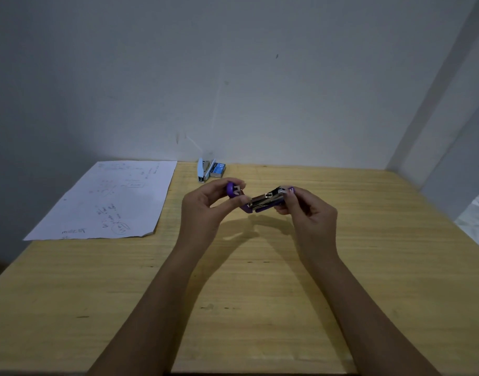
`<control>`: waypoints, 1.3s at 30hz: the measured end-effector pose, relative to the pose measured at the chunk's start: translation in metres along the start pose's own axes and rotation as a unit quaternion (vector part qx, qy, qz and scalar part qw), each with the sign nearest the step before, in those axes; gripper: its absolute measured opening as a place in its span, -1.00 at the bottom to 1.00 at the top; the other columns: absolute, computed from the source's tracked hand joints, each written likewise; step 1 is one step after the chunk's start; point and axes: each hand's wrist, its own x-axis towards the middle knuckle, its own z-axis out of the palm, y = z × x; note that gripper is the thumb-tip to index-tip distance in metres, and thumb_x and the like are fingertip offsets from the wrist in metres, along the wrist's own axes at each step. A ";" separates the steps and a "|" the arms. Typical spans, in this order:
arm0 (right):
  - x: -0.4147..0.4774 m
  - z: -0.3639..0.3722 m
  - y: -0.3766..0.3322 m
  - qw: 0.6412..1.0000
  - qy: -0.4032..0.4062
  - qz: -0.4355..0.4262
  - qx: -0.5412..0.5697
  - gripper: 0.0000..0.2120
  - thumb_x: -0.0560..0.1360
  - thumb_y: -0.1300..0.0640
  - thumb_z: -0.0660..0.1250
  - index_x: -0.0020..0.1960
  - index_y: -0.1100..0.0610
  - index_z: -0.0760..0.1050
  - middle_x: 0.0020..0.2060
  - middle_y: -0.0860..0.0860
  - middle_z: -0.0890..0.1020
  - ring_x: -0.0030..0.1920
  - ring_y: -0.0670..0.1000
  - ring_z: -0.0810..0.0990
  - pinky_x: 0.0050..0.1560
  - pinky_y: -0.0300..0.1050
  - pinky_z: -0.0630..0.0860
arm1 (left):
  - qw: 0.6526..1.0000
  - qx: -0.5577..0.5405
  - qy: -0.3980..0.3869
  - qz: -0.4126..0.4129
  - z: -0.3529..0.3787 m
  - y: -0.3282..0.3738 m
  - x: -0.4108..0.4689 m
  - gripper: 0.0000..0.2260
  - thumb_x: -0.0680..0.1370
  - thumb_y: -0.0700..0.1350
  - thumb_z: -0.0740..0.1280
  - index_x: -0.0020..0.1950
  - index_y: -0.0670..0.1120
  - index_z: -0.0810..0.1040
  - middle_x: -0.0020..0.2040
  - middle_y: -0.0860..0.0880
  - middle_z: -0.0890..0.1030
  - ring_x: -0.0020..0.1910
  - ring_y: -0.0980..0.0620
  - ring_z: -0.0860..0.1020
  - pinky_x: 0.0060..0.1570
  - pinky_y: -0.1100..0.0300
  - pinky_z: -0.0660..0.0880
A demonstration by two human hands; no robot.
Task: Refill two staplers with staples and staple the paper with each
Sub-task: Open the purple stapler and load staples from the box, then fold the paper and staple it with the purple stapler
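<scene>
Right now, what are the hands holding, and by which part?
Both hold the opened purple stapler: the left hand grips its flipped-up top cover, the right hand its front end.

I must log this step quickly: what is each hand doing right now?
Left hand: closed on the lifted purple cover of the opened purple stapler.
Right hand: closed on the stapler's base end.

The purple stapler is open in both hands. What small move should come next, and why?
Probably close it: swing the purple cover in the left hand down onto the metal staple channel of the purple stapler, which the right hand steadies. The stapler is hinged wide open above the table; whether staples already sit inside cannot be told.
</scene>
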 end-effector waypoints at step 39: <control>-0.014 0.020 0.002 0.936 -0.182 -0.054 -0.296 -0.48 0.40 0.17 0.42 0.32 0.03 0.37 0.03 -0.11 0.56 -0.01 -0.14 0.49 -0.10 -0.38 0.43 | 0.988 -0.081 0.079 -0.108 0.017 -0.004 -0.009 -0.91 0.46 -0.14 0.42 -0.05 -0.06 0.65 -0.15 -0.02 0.71 -0.09 0.07 0.68 -0.15 0.25 0.60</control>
